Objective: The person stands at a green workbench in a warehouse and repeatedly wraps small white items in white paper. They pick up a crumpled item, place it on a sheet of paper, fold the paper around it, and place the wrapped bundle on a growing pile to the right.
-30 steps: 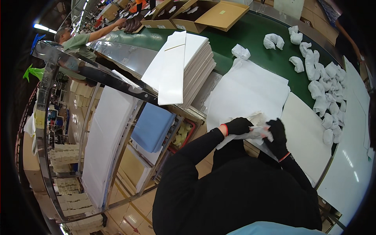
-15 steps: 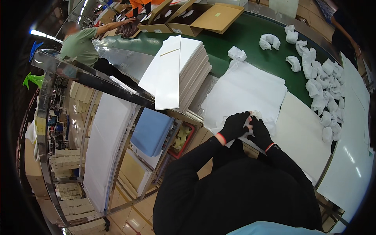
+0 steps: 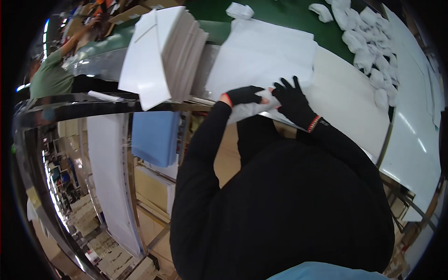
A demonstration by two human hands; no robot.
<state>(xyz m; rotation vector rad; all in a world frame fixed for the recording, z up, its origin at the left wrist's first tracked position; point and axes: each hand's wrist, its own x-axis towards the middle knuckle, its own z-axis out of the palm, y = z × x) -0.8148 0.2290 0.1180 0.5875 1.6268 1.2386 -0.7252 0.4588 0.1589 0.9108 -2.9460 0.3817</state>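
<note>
A stack of thin white tissue paper [image 3: 268, 51] lies in front of me, its near edge crumpled and lifted toward my body. My left hand [image 3: 245, 95], in a black glove with bare fingertips, pinches the near part of a loose sheet [image 3: 252, 108] between thumb and fingers. Beside it on the right, my right hand [image 3: 296, 101] rests over the paper with its gloved fingers spread; its thumb side touches the sheet near the left hand's fingertips. At the stack's far edge sits a crumpled white paper wad [image 3: 239, 10].
Many crumpled paper wads [image 3: 368, 42] heap at the right on the green surface [image 3: 298, 16]. A tall stack of white boards [image 3: 179, 51] stands at the left. Below it are a metal rail [image 3: 70, 106] and a blue stack [image 3: 154, 135]. Another person [image 3: 51, 74] reaches at far left.
My view has turned and tipped down, so the scene shifts up and left. My hands, close together before, have moved apart; the right fingers have spread and the sheet's edge shows between the hands.
</note>
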